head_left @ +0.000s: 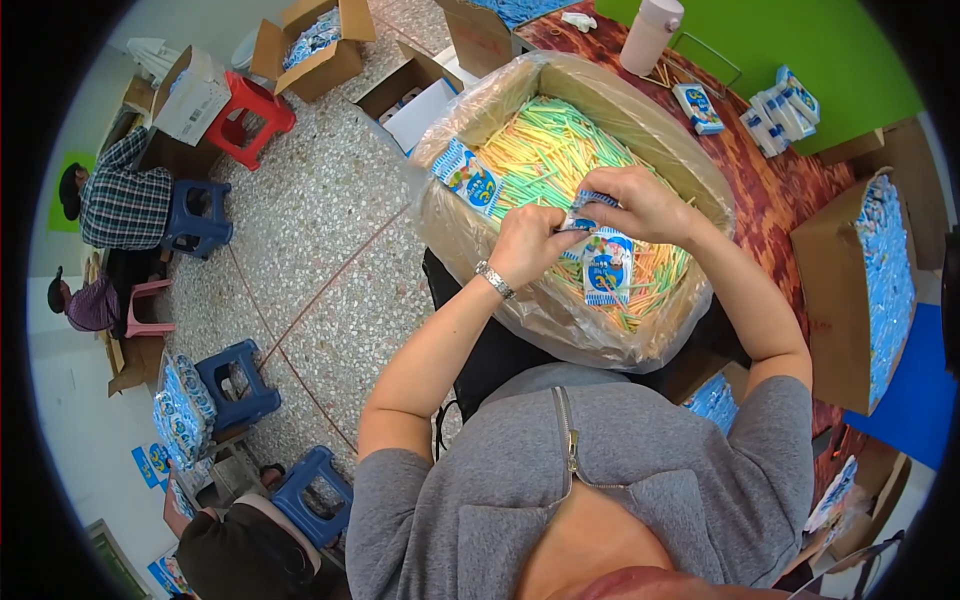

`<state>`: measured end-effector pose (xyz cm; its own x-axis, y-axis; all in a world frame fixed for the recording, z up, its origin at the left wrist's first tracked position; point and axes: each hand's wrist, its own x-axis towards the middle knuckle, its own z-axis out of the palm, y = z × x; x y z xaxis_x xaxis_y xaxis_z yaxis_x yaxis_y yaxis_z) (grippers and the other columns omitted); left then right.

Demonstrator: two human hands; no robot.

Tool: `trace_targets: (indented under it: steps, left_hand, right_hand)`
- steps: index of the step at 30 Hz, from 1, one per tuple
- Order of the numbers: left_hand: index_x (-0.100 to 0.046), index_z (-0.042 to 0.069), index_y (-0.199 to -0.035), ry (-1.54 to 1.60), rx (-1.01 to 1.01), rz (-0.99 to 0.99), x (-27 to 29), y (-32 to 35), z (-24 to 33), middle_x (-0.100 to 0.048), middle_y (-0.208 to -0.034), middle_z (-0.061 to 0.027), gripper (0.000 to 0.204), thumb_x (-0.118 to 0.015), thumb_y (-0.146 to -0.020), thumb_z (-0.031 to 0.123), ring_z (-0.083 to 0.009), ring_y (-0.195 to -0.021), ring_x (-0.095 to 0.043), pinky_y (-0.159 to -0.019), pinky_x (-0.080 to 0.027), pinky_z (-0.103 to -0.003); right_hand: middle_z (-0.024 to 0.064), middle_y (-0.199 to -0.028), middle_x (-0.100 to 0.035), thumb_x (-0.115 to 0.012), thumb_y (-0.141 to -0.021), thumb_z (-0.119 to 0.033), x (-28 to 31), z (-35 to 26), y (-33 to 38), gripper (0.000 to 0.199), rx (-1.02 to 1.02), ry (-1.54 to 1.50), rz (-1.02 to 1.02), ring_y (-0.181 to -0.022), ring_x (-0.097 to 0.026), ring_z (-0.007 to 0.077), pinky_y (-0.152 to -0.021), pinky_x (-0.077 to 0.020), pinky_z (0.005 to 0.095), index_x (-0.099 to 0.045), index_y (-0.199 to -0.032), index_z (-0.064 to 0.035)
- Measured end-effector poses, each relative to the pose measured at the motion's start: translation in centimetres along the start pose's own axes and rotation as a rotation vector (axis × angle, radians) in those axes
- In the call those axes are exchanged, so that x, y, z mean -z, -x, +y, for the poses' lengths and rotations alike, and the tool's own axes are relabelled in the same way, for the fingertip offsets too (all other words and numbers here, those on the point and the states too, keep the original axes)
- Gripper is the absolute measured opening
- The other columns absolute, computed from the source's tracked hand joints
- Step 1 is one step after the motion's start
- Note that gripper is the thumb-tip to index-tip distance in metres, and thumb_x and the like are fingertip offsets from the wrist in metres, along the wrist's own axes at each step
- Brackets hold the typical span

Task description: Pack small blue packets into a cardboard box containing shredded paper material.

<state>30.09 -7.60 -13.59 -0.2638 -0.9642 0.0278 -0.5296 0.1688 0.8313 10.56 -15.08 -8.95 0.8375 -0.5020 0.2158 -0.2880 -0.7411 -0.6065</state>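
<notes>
The left hand (532, 240) and right hand (635, 205) each had their grip clamped on a small blue-and-white packet (580, 222) above pastel sticks (550, 140) in a plastic-lined box (565, 325). Just below, a printed pouch (607, 275) showed white lettering on blue.

Wearer's top (620, 430): heathered grey knit, short-sleeved. Left sleeve (390, 490) and right sleeve (775, 425) both same grey, reaching about to the elbow. Front zip (562, 410): metal teeth, pale brassy slider; open toward the near end, at the neckline. Squarish stitched panels left and right of it. Left wrist: silver-toned linked band (495, 280), watch or bracelet unclear. Left hand (530, 240), right hand (635, 203): bare. Black cloth (488, 365) at the lap.
</notes>
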Motion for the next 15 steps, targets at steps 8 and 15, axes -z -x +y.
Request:
trace_targets:
  steps: [8, 15]
  left_hand:
    - [-0.057, 0.0, -0.065, 0.035, 0.033, 0.356, 0.2, -0.3, -1.7, -0.059, -0.059, -0.0126, 0.038, -0.082, -0.073, 0.028, -0.0249, -0.052, -0.056, -0.052, -0.045, -0.036]
    - [-0.051, -0.001, -0.065, 0.063, -0.012, 0.423, -0.2, 0.1, -3.0, -0.052, -0.059, -0.0116, 0.04, -0.08, -0.073, 0.026, -0.0217, -0.053, -0.05, -0.052, -0.04, -0.035]
  right_hand:
    - [0.0141, -0.097, -0.065, -0.052, -0.095, -0.022, 0.8, 9.9, -8.5, 0.026, -0.232, 0.116, 0.092, -0.087, -0.064, 0.0242, -0.075, -0.0518, 0.0367, -0.063, -0.109, -0.0015]
    - [0.0196, -0.113, -0.062, -0.049, -0.09, -0.014, -4.0, 12.2, -14.4, 0.028, -0.585, 0.702, -0.265, -0.104, -0.063, 0.0349, -0.085, -0.0526, 0.044, -0.067, -0.108, -0.0022]
